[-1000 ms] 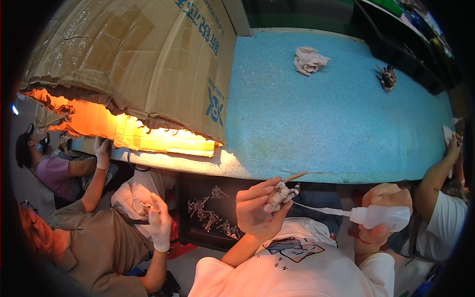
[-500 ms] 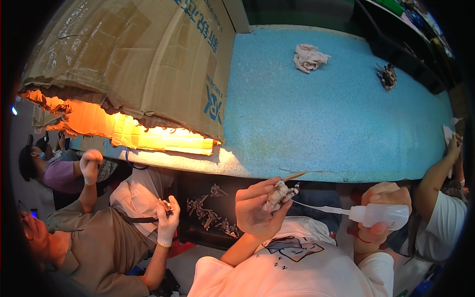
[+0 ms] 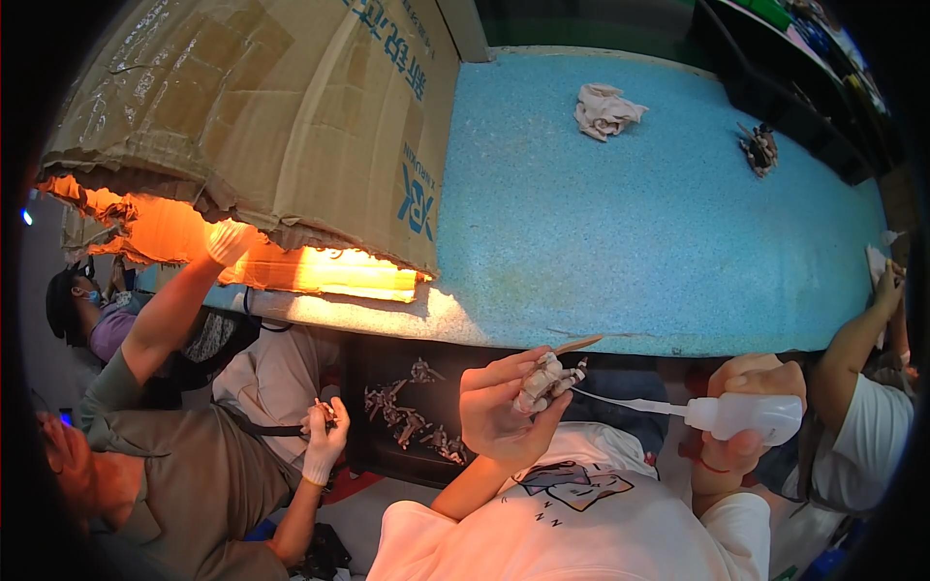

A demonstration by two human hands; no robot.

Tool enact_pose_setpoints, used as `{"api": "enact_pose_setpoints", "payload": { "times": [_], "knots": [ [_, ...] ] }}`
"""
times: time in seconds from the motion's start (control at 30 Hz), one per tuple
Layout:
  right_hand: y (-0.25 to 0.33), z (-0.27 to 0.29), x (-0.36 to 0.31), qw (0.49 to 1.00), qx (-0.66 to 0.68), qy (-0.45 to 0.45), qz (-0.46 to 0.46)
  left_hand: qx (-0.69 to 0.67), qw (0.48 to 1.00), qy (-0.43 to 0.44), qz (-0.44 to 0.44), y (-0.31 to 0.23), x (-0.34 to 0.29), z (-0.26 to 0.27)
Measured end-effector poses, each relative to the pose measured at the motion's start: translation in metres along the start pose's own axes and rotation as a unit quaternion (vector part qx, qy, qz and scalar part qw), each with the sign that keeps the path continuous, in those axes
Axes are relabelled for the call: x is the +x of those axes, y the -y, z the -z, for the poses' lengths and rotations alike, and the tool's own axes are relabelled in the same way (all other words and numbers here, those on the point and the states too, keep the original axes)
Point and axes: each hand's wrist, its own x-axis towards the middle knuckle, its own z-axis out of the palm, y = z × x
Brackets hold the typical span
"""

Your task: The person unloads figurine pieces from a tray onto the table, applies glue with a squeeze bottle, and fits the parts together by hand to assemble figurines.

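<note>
My left hand (image 3: 499,412) is closed around a small pale figurine (image 3: 539,385) with darker bits at one side, held near the front edge of the table. A flat, pointed tan piece (image 3: 578,344) sticks out beyond its fingertips; whether it belongs to the figurine I cannot make out. My right hand (image 3: 758,372) grips a translucent white squeeze bottle (image 3: 760,418), tipped on its side. The bottle's long thin nozzle (image 3: 644,405) points left, its tip at or right by the figurine.
A big cardboard box (image 3: 320,126), lit orange inside, stands on the blue tabletop (image 3: 620,232). A crumpled cloth (image 3: 606,112) and a small dark figurine (image 3: 759,150) lie farther back. A black tray (image 3: 373,450) holds several figurines. Co-workers sit left and right.
The co-worker on the left has reached a gloved hand up into the lit opening of the box. My own hands, the figurine and the bottle have barely moved.
</note>
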Motion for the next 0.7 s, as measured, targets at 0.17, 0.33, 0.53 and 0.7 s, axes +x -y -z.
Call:
{"api": "enact_pose_setpoints", "payload": {
  "times": [0.17,0.33,0.53,0.7],
  "knots": [
    [-0.0017,0.002,-0.0012,1.0,-0.029,0.012,-0.003,0.002,1.0,0.001,0.0,0.0008,-0.0018,0.0012],
    [-0.0008,0.0056,-0.0011,1.0,-0.015,0.016,-0.004,0.0,1.0,0.006,0.004,0.0002,-0.0004,0.0004],
    [-0.0008,0.0039,0.0007,1.0,-0.007,0.023,-0.02,0.009,1.0,0.009,0.004,0.0002,0.0002,0.0008],
    [-0.0025,0.0016,-0.0009,1.0,-0.021,0.008,0.002,0.009,1.0,0.009,0.008,-0.0016,0.001,0.0006]
  ]
}}
